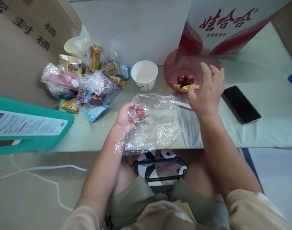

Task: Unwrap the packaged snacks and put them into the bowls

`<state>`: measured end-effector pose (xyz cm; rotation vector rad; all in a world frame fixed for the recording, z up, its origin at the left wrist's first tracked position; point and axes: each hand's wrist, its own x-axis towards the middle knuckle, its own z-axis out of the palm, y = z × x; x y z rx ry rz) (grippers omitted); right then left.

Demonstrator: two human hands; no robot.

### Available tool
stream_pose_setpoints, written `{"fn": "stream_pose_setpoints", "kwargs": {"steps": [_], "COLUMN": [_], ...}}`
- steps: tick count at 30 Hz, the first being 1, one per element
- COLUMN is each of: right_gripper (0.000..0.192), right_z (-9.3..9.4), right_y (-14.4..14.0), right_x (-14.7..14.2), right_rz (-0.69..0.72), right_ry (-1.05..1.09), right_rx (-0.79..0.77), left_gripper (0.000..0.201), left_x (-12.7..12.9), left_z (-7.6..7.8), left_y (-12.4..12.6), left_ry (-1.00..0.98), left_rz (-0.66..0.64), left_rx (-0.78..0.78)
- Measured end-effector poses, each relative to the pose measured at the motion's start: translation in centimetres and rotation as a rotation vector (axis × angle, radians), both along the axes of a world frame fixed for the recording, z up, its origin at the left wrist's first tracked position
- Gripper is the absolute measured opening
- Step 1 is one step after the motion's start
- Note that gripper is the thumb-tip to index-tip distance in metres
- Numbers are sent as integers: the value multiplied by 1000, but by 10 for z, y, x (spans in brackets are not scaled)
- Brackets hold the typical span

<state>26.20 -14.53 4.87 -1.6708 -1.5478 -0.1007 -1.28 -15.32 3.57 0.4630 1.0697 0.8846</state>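
My left hand [128,116] grips the left edge of a clear plastic bag [155,126] that lies crumpled on the pale green surface in front of me. My right hand [206,89] hovers at the front rim of a pink translucent bowl [171,72], fingers curled, thumb and forefinger pinched near the snacks inside. The bowl holds a red-and-black wrapped snack [185,80] and a yellow one [192,86]. I cannot tell whether the right fingers hold anything. A thin white strip [181,103] lies on the bag just below that hand.
A white paper cup [144,75] stands left of the bowl. A heap of wrapped snacks in plastic [83,83] lies at the left. A black phone [240,103] rests at the right. A teal lid [31,127] sits at the far left. Cardboard boxes stand behind.
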Motion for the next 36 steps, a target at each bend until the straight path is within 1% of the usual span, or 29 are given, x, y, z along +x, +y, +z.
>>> {"fn": "stream_pose_setpoints", "kwargs": {"steps": [1, 2, 3, 4, 5, 6, 7, 9, 10, 11, 12, 14, 16, 17, 18, 19, 20, 21, 23, 25, 26, 27, 29, 30, 31, 33, 35, 36], "right_gripper": [52, 39, 31, 29, 31, 36, 41, 50, 51, 49, 44, 33, 29, 31, 37, 46, 56, 66, 83, 91, 91, 86, 62, 50, 41, 34, 29, 26], "right_z": [0, -1, -5, -10, -17, -25, -32, -44, -47, -48, -47, -43, -41, -42, -44, -48, -52, -56, -62, -64, -62, -60, -52, -48, -44, -38, -33, -31], "right_y": [-9, -20, -31, -42, -52, -60, -66, -72, -73, -72, -71, -66, -61, -58, -56, -54, -52, -50, -46, -43, -42, -41, -41, -41, -42, -44, -46, -48], "right_x": [-9, -18, -28, -38, -46, -53, -58, -61, -59, -57, -53, -44, -36, -33, -30, -28, -27, -27, -29, -34, -38, -41, -47, -49, -50, -49, -43, -38], "right_rz": [58, 172, 342, 525, 672, 753, 785, 761, 748, 753, 765, 747, 614, 523, 441, 389, 373, 388, 462, 542, 578, 613, 679, 694, 684, 580, 430, 375], "right_ry": [-44, -80, -108, -133, -163, -206, -248, -313, -323, -316, -288, -176, -25, 47, 111, 169, 226, 286, 416, 529, 571, 605, 673, 716, 766, 866, 905, 886], "right_rx": [46, 85, 73, 26, -67, -181, -301, -494, -542, -550, -523, -412, -287, -242, -218, -216, -233, -262, -331, -390, -416, -444, -511, -537, -538, -457, -379, -393], "left_gripper": [22, 25, 29, 33, 37, 41, 46, 54, 51, 42, 32, 18, 18, 21, 22, 23, 24, 25, 32, 41, 44, 46, 47, 47, 44, 35, 28, 26], "left_x": [-1, -2, -3, -5, -7, -9, -12, -17, -20, -22, -25, -28, -31, -33, -35, -38, -41, -43, -48, -51, -52, -52, -50, -49, -48, -46, -43, -42], "left_z": [-2, -3, -4, -6, -7, -8, -11, -17, -20, -24, -26, -27, -21, -15, -10, -4, 1, 4, 5, 1, -1, -3, -2, 0, 2, 6, 5, 3], "left_y": [1, 2, 2, 2, 1, 0, -2, -4, -5, -5, -5, -5, -5, -6, -7, -8, -9, -11, -14, -17, -19, -19, -20, -20, -19, -16, -13, -11], "left_ry": [33, 63, 95, 131, 177, 234, 304, 470, 559, 642, 707, 736, 614, 511, 400, 291, 193, 109, 6, -14, -3, 14, 29, 26, 29, 102, 291, 394], "left_rz": [-1, 0, 4, 3, -4, -23, -50, -91, -93, -77, -46, 50, 128, 138, 127, 94, 52, 13, -27, -12, 5, 14, 2, -17, -40, -99, -181, -218], "left_rx": [40, 84, 130, 179, 227, 270, 306, 365, 393, 426, 461, 510, 507, 485, 456, 424, 395, 370, 337, 316, 305, 293, 284, 288, 302, 328, 317, 298]}}
